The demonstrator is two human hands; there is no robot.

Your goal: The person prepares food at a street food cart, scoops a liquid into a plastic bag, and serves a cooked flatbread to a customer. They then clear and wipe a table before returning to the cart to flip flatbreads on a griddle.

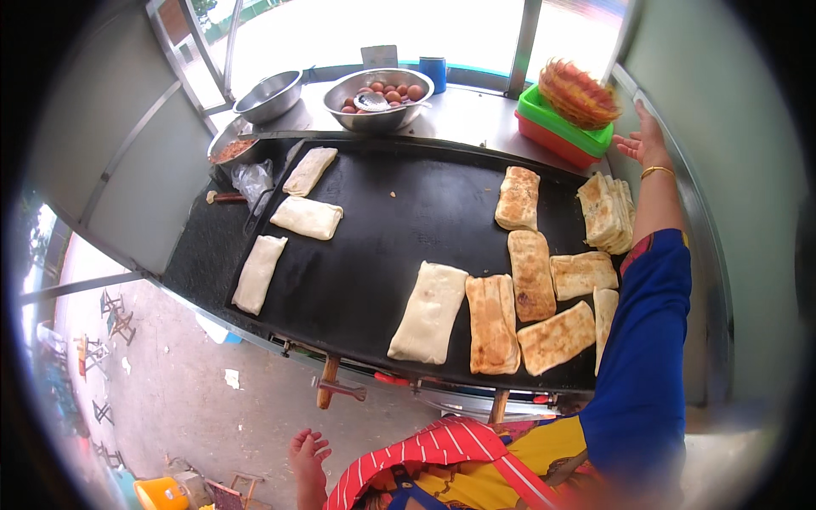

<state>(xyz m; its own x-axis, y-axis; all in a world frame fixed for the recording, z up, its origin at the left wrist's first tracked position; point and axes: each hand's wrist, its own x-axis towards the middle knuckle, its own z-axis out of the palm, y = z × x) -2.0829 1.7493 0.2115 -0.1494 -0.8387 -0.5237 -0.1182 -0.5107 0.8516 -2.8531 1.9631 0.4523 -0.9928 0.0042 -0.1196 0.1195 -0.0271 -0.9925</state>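
My right hand [641, 139] reaches to the far right with fingers apart and nothing in it. Just left of it, a blurred red-and-yellow bundle [577, 95] rests on a green plastic basket [532, 102], set into a red one [548, 141]. My left hand [309, 449] hangs low at the front, loosely open, away from the griddle. On the black flat griddle [389, 242], browned rectangular flatbreads [530, 274] cluster at the right. A large pale flatbread [428, 312] lies beside them. Several pale folded dough pieces [307, 217] sit along the left edge.
A leaning stack of cooked flatbreads [605, 213] stands at the griddle's right edge. Behind are a steel bowl of brown eggs with a ladle [376, 121], another steel bowl [271, 99] and a blue can [433, 73]. A wooden handle [328, 382] juts from the front.
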